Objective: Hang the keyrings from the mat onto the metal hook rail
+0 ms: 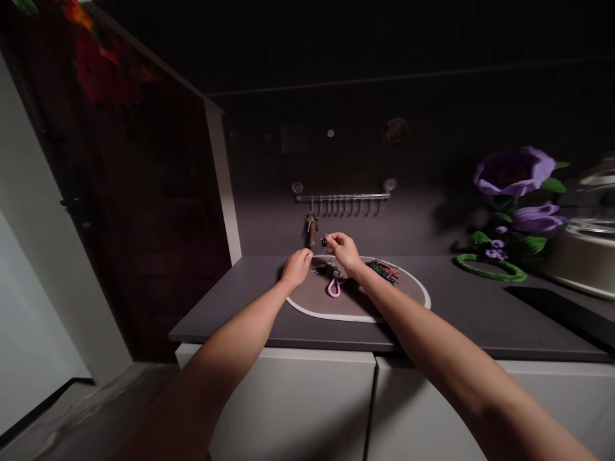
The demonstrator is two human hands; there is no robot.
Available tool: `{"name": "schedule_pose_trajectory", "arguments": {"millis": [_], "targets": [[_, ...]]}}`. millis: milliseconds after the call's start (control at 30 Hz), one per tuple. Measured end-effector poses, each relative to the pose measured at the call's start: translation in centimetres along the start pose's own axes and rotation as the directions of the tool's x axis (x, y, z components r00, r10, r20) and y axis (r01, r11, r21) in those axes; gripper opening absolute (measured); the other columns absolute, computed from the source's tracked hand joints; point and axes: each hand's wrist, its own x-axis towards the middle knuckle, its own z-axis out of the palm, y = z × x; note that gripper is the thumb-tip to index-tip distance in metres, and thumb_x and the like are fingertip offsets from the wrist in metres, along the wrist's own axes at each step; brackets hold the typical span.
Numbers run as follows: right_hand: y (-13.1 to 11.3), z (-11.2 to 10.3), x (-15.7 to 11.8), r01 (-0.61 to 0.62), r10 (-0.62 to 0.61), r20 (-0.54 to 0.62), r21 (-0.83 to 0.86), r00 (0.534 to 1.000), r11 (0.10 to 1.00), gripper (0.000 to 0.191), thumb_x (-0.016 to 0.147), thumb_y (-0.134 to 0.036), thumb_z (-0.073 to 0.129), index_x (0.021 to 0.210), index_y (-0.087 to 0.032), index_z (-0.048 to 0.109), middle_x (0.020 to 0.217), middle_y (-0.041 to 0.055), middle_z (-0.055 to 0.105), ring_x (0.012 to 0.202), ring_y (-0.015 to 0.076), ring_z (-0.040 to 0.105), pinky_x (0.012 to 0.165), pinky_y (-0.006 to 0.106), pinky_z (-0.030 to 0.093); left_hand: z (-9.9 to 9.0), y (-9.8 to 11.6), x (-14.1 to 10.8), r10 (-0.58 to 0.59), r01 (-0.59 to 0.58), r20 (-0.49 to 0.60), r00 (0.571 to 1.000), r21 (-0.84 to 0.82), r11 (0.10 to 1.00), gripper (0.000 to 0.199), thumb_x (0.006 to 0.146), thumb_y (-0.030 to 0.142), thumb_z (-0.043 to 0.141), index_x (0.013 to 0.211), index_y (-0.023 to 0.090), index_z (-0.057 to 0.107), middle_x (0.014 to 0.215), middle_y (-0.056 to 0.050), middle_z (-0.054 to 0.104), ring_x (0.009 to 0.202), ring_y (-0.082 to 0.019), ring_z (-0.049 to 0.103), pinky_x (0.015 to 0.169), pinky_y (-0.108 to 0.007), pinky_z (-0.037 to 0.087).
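My right hand [343, 250] pinches a small key with a black head [323, 242], raised over the back of an oval brown mat with a white rim [336, 317]. My left hand [298, 266] is at the mat's back left edge, fingers curled together; anything inside them is hidden. Below my right hand, a pink loop strap [334, 287] lies on the mat beside some dark keys [323, 270]. Right of my wrist is a pile of dark and green items [382, 271] with red bits. A key bunch with a brown fob [312, 230] hangs behind my hands.
A clear rail with several hooks [343, 197] is fixed to the wall. The grey counter [230, 294] bears a purple flower ornament [516, 173] with a green ring base [490, 269], a dark flat slab [560, 314] and a pale rounded appliance [583, 256] at right. A dark door stands left.
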Motion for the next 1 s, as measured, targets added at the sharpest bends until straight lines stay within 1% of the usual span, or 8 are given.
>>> {"name": "schedule_pose_trajectory", "arguments": {"millis": [100, 300, 433, 567, 700, 867, 1000], "targets": [[-0.7, 0.1, 1.0, 0.002, -0.001, -0.046, 0.016, 0.999, 1.000, 0.024, 0.064, -0.037, 0.059, 0.073, -0.016, 0.053, 0.070, -0.0005, 0.054, 0.064, 0.0087, 0.050, 0.061, 0.023, 0.045, 0.2, -0.2, 0.1, 0.010, -0.010, 0.001, 1.000, -0.008, 1.000, 0.024, 0.086, 0.024, 0.034, 0.085, 0.018, 0.057, 0.081, -0.005, 0.061, 0.076, -0.015, 0.053, 0.071, -0.026, 0.038], [-1.7, 0.8, 3.8, 0.001, -0.002, -0.127, -0.009, 0.992, 1.000, 0.016, 0.069, -0.030, 0.055, 0.072, -0.015, 0.052, 0.068, -0.0005, 0.054, 0.058, 0.0079, 0.050, 0.056, 0.022, 0.046, 0.1, -0.3, 0.1, 0.005, -0.005, 0.006, 1.000, -0.006, 1.000, 0.023, 0.086, 0.024, 0.034, 0.085, 0.018, 0.057, 0.080, -0.004, 0.060, 0.075, -0.014, 0.052, 0.070, -0.026, 0.038], [-2.4, 1.7, 5.3, -0.005, -0.007, -0.182, -0.070, 0.983, 0.998, 0.012, 0.073, -0.026, 0.051, 0.073, -0.014, 0.054, 0.070, 0.0009, 0.057, 0.057, 0.0078, 0.051, 0.055, 0.021, 0.046, 0.0, -0.2, 0.2, -0.003, 0.003, -0.004, 1.000, -0.016, 1.000, 0.024, 0.086, 0.023, 0.034, 0.084, 0.017, 0.057, 0.079, -0.004, 0.060, 0.075, -0.014, 0.053, 0.070, -0.025, 0.038], [-2.8, 2.5, 6.7, -0.017, -0.019, -0.252, -0.139, 0.967, 0.990, 0.015, 0.076, -0.024, 0.048, 0.079, -0.014, 0.058, 0.072, 0.0033, 0.059, 0.057, 0.0082, 0.052, 0.055, 0.020, 0.047, 0.0, -0.3, 0.2, -0.005, 0.005, -0.007, 1.000, -0.008, 1.000, 0.023, 0.086, 0.024, 0.034, 0.084, 0.018, 0.057, 0.078, -0.004, 0.060, 0.075, -0.014, 0.053, 0.070, -0.025, 0.038], [-2.6, 3.1, 8.3, -0.035, -0.023, -0.307, -0.182, 0.952, 0.983, 0.019, 0.077, -0.024, 0.047, 0.083, -0.012, 0.061, 0.075, 0.0063, 0.062, 0.060, 0.0103, 0.056, 0.056, 0.021, 0.047, 0.1, -0.4, 0.3, 0.001, -0.001, -0.007, 1.000, -0.012, 1.000, 0.022, 0.086, 0.023, 0.035, 0.083, 0.018, 0.057, 0.077, -0.004, 0.060, 0.074, -0.015, 0.052, 0.069, -0.025, 0.038], [-1.7, 3.6, 9.8, -0.062, -0.053, -0.383, -0.283, 0.922, 0.957, 0.024, 0.077, -0.027, 0.047, 0.085, -0.013, 0.064, 0.078, 0.0076, 0.066, 0.070, 0.0136, 0.061, 0.068, 0.024, 0.048, 0.3, -0.6, 0.3, -0.002, 0.002, -0.006, 1.000, -0.017, 1.000, 0.022, 0.085, 0.023, 0.036, 0.082, 0.018, 0.056, 0.076, -0.003, 0.059, 0.073, -0.014, 0.052, 0.069, -0.025, 0.037], [-1.1, 3.8, 10.5, -0.086, -0.064, -0.423, -0.325, 0.904, 0.942, 0.024, 0.077, -0.027, 0.047, 0.085, -0.012, 0.065, 0.078, 0.0082, 0.066, 0.070, 0.0137, 0.062, 0.068, 0.023, 0.047, 0.3, -0.6, 0.3, 0.011, -0.011, -0.001, 1.000, -0.028, 1.000, 0.022, 0.085, 0.022, 0.035, 0.081, 0.018, 0.056, 0.075, -0.003, 0.059, 0.072, -0.013, 0.052, 0.068, -0.024, 0.037]]}}
